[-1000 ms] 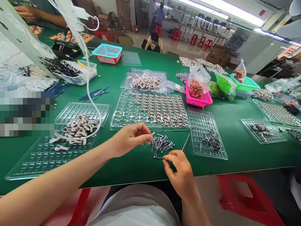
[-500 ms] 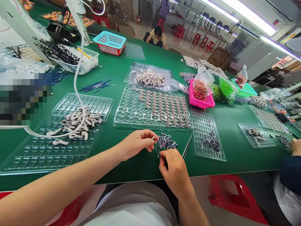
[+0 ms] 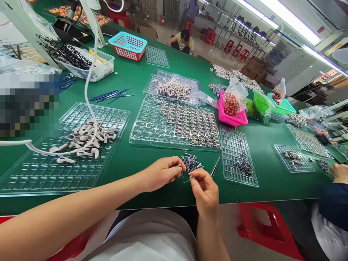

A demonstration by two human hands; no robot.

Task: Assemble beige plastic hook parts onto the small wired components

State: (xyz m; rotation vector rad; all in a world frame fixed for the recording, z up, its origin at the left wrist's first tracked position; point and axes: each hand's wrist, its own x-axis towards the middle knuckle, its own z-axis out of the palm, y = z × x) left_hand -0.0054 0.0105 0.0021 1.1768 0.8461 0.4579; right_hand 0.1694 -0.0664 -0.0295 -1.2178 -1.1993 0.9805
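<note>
My left hand [image 3: 165, 173] is closed in a pinch on a small pale part whose tip shows between the fingers, just left of a pile of small dark wired parts [image 3: 191, 162]. Thumb and forefinger of my right hand [image 3: 204, 186] pinch a tiny wired piece in front of that pile. Tweezers [image 3: 215, 166] lie right of it. Behind the hands, a clear tray [image 3: 144, 123] carries rows of beige pieces on its right side. Another clear tray [image 3: 32, 177] at the left bears a heap of pale stemmed shells [image 3: 88, 134].
A white cable [image 3: 86, 90] hangs over the left tray. A pink basket [image 3: 232, 117] stands behind a tray of dark parts [image 3: 240, 163]. Blue sticks [image 3: 111, 95] lie at back left. A co-worker's hand [image 3: 339, 173] is at the far right.
My right hand has lifted from the near edge of the pile, now showing a tiny wired piece in its pinch. My left hand has lowered slightly. The view has shifted a little.
</note>
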